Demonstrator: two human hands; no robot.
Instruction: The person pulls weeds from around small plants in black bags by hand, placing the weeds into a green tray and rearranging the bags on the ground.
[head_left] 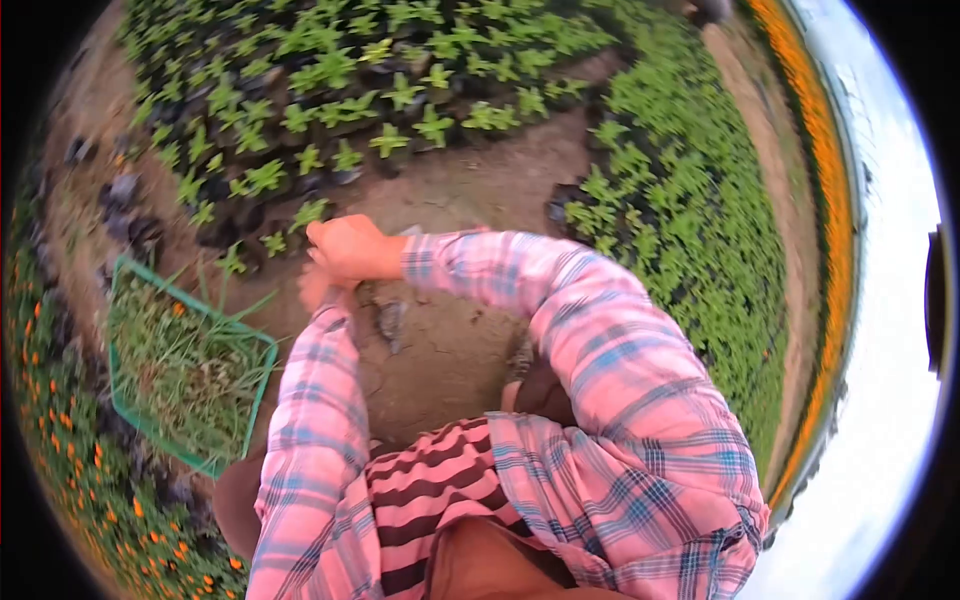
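Note:
My right hand (352, 247) is closed, its fingers curled just beside a small green seedling (309, 214). Whether it grips that plant or something smaller, I cannot make out. Just below, my left hand (316, 286) is partly covered by the right one and blurred, so its fingers do not show clearly. Both hands are close together over the soil at the edge of the seedling bed. Other seedlings in dark bags stand just beyond them, among them a leafy seedling (273, 243). A small greyish scrap (391, 322) lies on the ground below my hands.
A green crate (263, 400) with pulled grass and weeds (190, 350) stands at my left. Rows of seedlings (388, 141) spread ahead, and a denser bed (690, 220) lies to the right. Dark plastic bags (122, 190) lie at the left. Orange flowers (138, 508) grow at lower left.

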